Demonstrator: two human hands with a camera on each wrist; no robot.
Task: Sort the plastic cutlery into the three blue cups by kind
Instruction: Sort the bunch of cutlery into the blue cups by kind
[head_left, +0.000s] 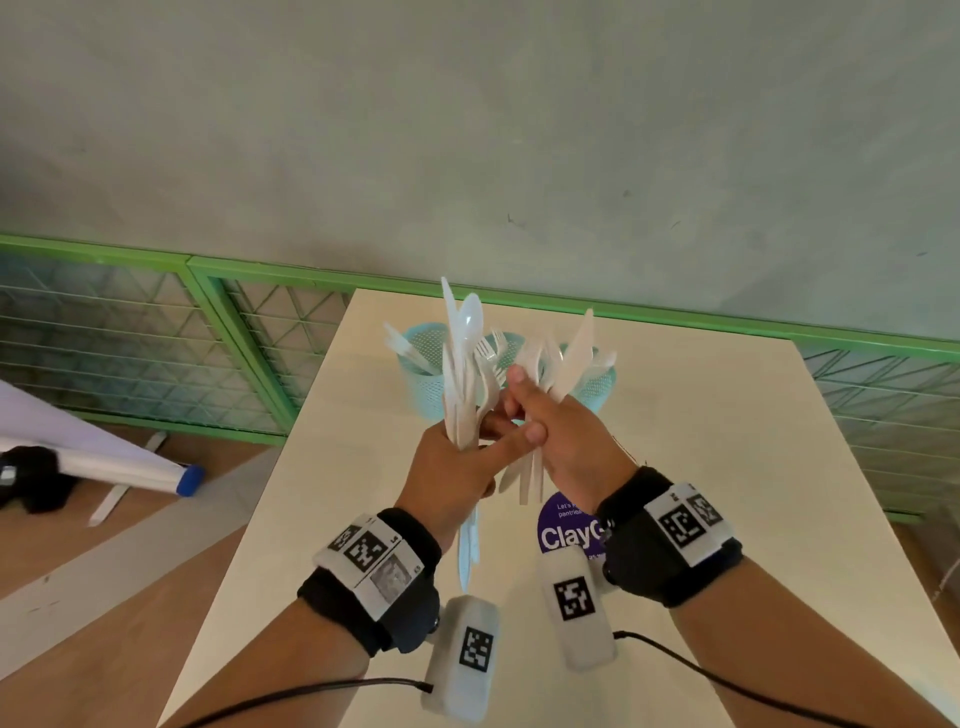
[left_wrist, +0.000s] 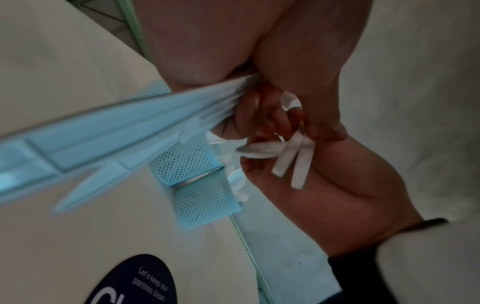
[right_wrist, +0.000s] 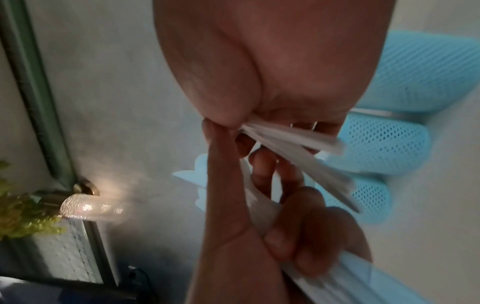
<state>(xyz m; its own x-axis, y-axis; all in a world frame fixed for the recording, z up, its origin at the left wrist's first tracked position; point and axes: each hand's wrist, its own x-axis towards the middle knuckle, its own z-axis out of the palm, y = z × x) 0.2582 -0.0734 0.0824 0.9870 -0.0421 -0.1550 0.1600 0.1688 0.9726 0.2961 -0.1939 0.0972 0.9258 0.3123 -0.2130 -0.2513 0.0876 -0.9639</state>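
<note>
purple sticker (head_left: 563, 530) — cream table (head_left: 701, 467)

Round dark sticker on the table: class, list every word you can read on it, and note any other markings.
"ClayG": sticker, head view; rest hidden by right hand.
"Let's keep our pantries clean.": sticker, left wrist view.
Black-and-white square codes: wrist bands; no words.
</note>
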